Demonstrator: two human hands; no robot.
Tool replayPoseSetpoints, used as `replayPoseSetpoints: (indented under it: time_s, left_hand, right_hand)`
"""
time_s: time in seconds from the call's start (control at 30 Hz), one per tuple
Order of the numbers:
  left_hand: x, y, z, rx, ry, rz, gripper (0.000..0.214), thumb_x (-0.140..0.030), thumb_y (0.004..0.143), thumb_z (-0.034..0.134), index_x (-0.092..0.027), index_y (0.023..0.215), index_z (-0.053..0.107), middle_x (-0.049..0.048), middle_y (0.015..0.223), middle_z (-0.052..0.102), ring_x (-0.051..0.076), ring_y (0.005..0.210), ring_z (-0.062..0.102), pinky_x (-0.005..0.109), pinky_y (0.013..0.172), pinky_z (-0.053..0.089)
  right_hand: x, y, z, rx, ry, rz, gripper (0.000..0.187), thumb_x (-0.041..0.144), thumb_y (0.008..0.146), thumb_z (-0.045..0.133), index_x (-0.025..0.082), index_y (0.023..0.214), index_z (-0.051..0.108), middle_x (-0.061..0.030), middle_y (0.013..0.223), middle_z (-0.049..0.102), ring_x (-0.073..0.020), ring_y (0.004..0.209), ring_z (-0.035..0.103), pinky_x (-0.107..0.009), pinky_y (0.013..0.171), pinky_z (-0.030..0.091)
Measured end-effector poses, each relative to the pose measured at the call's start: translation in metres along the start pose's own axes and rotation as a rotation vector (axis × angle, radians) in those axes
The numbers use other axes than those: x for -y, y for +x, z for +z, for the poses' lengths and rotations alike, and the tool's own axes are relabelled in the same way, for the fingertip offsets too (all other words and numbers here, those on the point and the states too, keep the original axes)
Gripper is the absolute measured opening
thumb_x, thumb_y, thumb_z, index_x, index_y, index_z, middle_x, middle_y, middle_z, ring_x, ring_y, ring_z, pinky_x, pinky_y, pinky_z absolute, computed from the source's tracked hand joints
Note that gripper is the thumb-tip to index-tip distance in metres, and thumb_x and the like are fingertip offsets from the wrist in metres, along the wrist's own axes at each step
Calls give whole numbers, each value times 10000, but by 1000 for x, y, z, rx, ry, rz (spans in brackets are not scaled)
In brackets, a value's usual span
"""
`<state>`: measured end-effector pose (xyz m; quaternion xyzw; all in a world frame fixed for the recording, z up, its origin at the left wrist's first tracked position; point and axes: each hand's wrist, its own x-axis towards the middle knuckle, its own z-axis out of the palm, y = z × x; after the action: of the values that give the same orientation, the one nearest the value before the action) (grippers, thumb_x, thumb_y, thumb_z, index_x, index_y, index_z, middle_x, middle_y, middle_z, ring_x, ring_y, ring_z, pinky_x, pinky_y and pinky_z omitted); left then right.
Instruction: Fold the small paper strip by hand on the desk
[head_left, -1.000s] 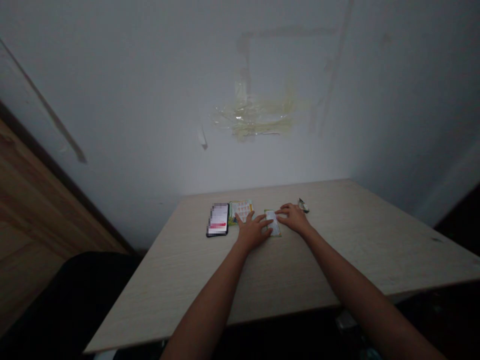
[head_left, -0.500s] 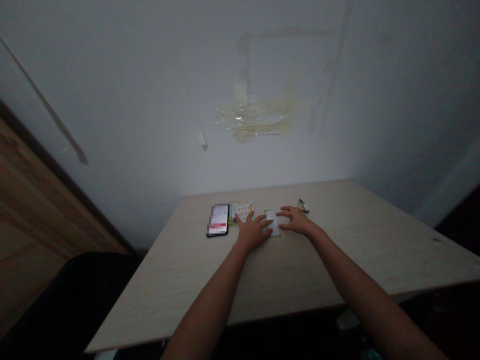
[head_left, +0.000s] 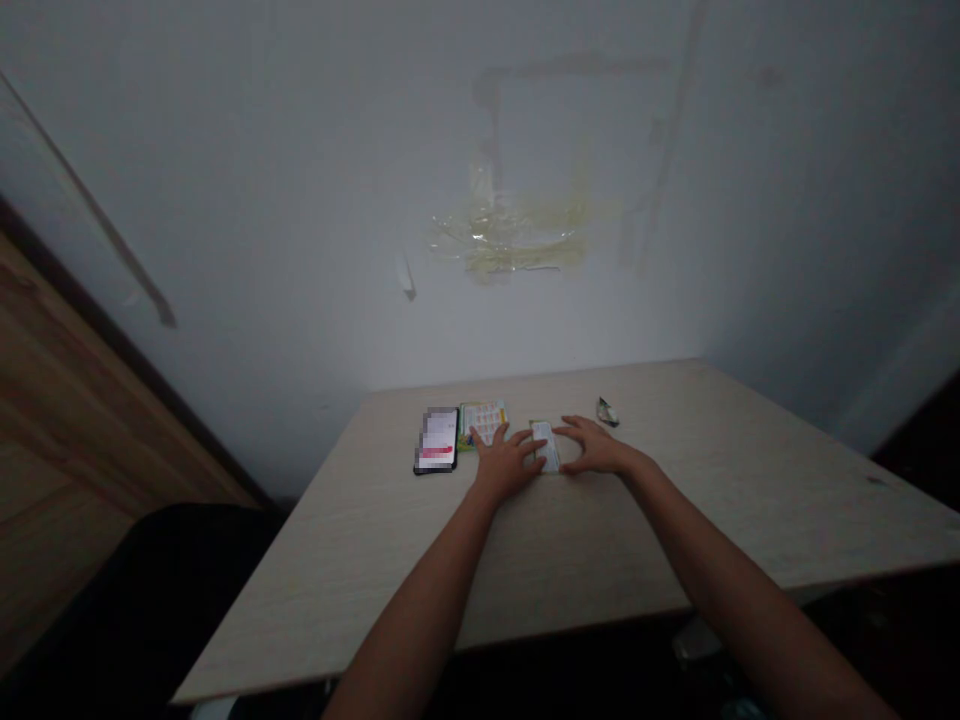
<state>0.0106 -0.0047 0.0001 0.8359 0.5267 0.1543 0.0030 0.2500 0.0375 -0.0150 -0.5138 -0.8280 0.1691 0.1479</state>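
Note:
A small printed paper card [head_left: 547, 448] with a green-yellow edge lies flat on the table between my hands. My left hand [head_left: 506, 463] is spread, its fingers resting on the card's left side. Under the thumb side of that hand lies a second printed sheet [head_left: 485, 418], green-edged with rows of small pictures. My right hand [head_left: 592, 446] is spread too, with its fingertips at the card's right edge; whether they touch it I cannot tell. Left of the sheet is a black-edged phone [head_left: 437, 440] with its screen lit.
A small crumpled wrapper [head_left: 607, 411] lies beyond my right hand. The pale wooden table [head_left: 570, 560] meets a white wall [head_left: 300, 200] at the back, with peeling clear tape [head_left: 517, 235] on it. A dark shape [head_left: 172, 570] stands left of the table.
My right hand has shifted slightly, its lower fingers nearer the table by the card's right edge. My left hand, the phone and the papers stay almost the same.

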Motion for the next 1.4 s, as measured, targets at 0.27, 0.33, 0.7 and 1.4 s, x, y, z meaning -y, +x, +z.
replayPoseSetpoints:
  time_s: [0.27,0.33,0.7,1.4]
  left_hand:
    - [-1,0,0,0,4,-9,385,-572,908,455,-544,1287,519,-93,1447,503,362,1411,262,821,997,-119]
    - [-1,0,0,-3,-4,-5,384,-570,908,457,-544,1286,519,-96,1448,502,362,1412,263,827,991,-121]
    - [0,0,-1,12,18,2,403,-584,909,440,-545,1306,497,-93,1450,499,360,1411,274,839,1002,-56]
    - [-1,2,0,12,-14,-4,389,-578,902,455,-553,1286,511,-98,1448,502,361,1414,266,829,997,-95]
  right_hand:
    - [1,-2,1,-32,20,-14,913,577,592,797,265,1399,504,-127,1548,328,-336,1436,253,-491,1160,217]
    - [-1,-2,2,-72,27,-32,840,563,600,803,281,1352,556,-124,1516,381,-329,1409,308,-497,1144,245]
    - [-11,7,6,-280,175,-133,137,348,796,692,266,860,781,-80,1232,643,-253,1152,581,-458,1055,385]
    - [-4,15,7,-338,63,-6,200,400,838,643,262,889,778,-76,1193,663,-245,1100,589,-423,1007,413]
